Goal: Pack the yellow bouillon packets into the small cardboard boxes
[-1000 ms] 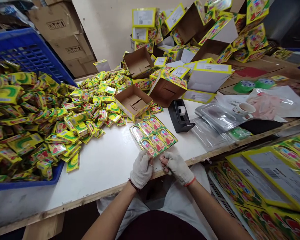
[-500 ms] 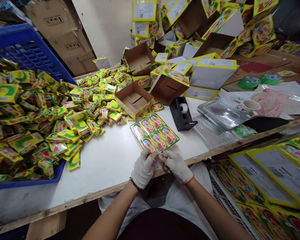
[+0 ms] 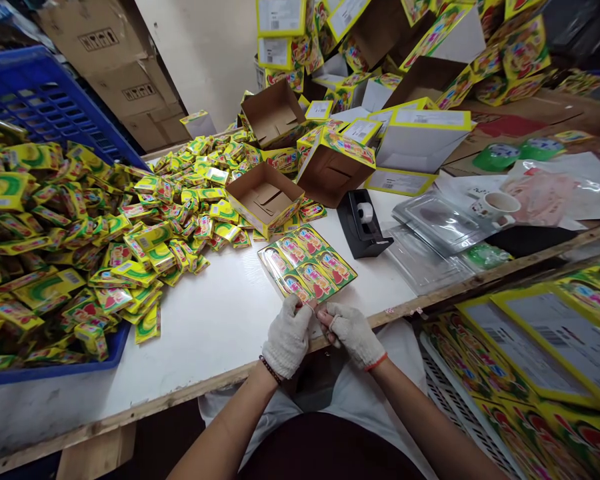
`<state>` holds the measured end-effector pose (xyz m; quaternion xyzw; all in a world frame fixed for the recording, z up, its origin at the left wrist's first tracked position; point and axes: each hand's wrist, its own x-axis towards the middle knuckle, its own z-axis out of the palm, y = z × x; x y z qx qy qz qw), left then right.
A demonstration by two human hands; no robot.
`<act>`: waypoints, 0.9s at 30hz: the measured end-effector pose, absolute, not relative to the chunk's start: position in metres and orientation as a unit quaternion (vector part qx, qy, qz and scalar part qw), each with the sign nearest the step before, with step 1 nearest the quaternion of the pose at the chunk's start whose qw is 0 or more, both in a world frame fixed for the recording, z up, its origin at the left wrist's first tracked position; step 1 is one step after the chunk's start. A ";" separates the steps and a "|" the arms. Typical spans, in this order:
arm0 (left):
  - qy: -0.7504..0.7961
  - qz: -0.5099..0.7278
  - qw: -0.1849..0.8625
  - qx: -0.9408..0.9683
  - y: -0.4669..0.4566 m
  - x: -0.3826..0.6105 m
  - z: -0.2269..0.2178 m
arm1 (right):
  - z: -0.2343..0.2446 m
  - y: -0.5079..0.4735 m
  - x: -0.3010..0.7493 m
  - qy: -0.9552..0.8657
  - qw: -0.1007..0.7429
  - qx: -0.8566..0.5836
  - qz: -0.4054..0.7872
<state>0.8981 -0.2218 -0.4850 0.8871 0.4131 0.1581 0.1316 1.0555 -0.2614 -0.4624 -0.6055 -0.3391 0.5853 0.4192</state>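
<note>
A square pack of small printed boxes [image 3: 314,265], several arranged in rows with shiny surfaces, lies on the white table in front of me. At its near corner, my left hand [image 3: 287,335], in a white fingerless knit glove, is closed with thumb and fingers pinched together. My right hand [image 3: 351,332], gloved the same way, is closed too, its fingertips meeting the left ones. Whatever sits between the fingertips is too small to make out. Just beyond the pack stands a black tape dispenser [image 3: 363,227] with a white roll.
Loose small yellow boxes [image 3: 150,257] heap on the left, spilling from a blue crate [image 3: 55,100]. Open brown-lined cartons [image 3: 266,195] pile up behind. Clear plastic trays [image 3: 437,223] and a cup [image 3: 495,205] lie right. A white crate [image 3: 445,393] of printed cartons stands below the table's wooden edge.
The view has shifted slightly. Both hands stay together at the pack's near corner, with only a small movement of the fingertips.
</note>
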 end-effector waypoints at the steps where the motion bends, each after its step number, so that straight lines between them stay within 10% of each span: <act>1: 0.411 0.167 0.133 0.886 -0.222 0.898 -0.485 | -0.463 -0.264 1.053 -0.325 0.426 -0.609 0.584; 27: 0.514 0.219 0.083 0.825 -0.217 0.921 -0.487 | -0.464 -0.260 1.063 -0.280 0.376 -0.681 0.563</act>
